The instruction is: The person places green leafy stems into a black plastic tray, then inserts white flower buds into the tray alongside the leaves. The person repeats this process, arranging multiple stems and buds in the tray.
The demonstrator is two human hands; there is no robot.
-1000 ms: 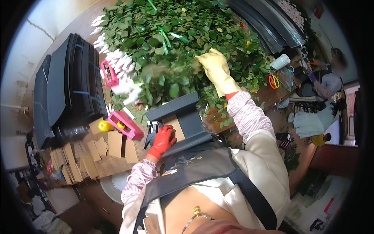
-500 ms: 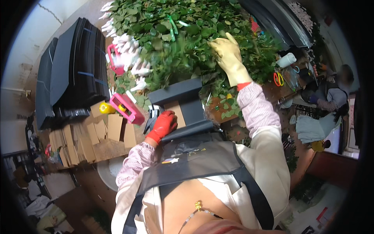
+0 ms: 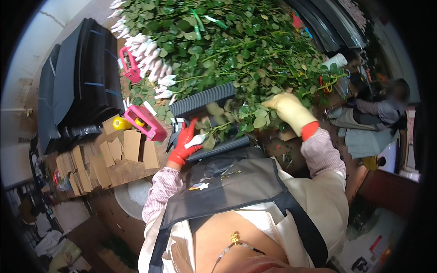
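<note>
A rose [image 3: 197,140] with its bud in a white sleeve lies slantwise over a folded black corrugated sheet [image 3: 205,101], its leafy stem running right. In its red glove, my left hand [image 3: 183,144] is beside the bud at the sheet's left end, fingers spread and touching or nearly touching the bud. My right hand [image 3: 291,112], in a cream rubber glove, is closed around the leafy stem end; leaves partly hide its fingertips. Beyond both hands spreads a thick pile of leafy rose stems [image 3: 236,54], with white-sleeved buds [image 3: 144,50] along its left side.
Two pink tape dispensers [image 3: 146,123] and a yellow tape roll [image 3: 120,123] stand at left, near brown cardboard pieces [image 3: 132,144]. Tall stacks of black sheets [image 3: 84,82] rise behind them. At right are a white roll [image 3: 336,61] and another person [image 3: 387,107].
My right hand has come back from the pile toward me, bringing a rose across the black sheet. My left hand's fingers have spread beside the bud.
</note>
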